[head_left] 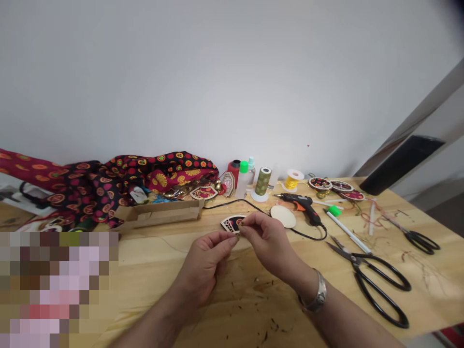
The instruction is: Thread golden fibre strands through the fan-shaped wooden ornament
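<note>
Between my fingertips is a small fan-shaped wooden ornament (pixel 229 224), with a pale lattice frame and dark patterned fabric. Its lower edge is pinched by my left hand (pixel 208 258), thumb and forefinger closed. My right hand (pixel 266 241), with a silver bracelet at the wrist, closes thumb and forefinger at the ornament's right side. Any tiny piece in those fingertips is too small to name. Just beyond the right hand lies a plain pale oval disc (pixel 283 217). A black and orange glue gun (pixel 300 203) rests behind it, its cord curling over the wooden table (pixel 155 270).
Large black-handled scissors (pixel 357 261) lie at right, with smaller scissors (pixel 420 240) farther off. Along the wall stand a green-capped bottle (pixel 242 181), a green thread spool (pixel 263 181) and a yellow spool (pixel 292 181). At left are a cardboard tray (pixel 159 215) and patterned fabric (pixel 108 186).
</note>
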Available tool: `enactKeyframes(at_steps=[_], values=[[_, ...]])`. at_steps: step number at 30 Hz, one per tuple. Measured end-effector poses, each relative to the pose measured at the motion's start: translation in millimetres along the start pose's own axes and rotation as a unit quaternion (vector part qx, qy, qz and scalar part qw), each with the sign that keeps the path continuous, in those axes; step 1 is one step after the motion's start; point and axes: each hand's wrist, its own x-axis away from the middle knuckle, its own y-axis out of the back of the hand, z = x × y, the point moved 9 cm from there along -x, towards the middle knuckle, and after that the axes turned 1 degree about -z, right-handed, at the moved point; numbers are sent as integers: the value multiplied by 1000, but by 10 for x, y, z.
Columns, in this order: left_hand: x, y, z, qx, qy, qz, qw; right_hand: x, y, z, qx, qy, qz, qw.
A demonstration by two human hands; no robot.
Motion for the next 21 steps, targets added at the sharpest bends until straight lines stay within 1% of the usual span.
enactKeyframes(at_steps=[6,10,15,21], values=[[24,-27,-40,-1,-18,19,1000,36,-8,14,44,27,-3,999],[27,-26,-27,5,0,22,1000,39,-24,-3,38,26,7,999],[24,26,-28,48,12,9,999,40,-51,-14,24,25,21,999],[47,-49,-30,61,22,59,996,47,-40,22,36,34,15,999]])
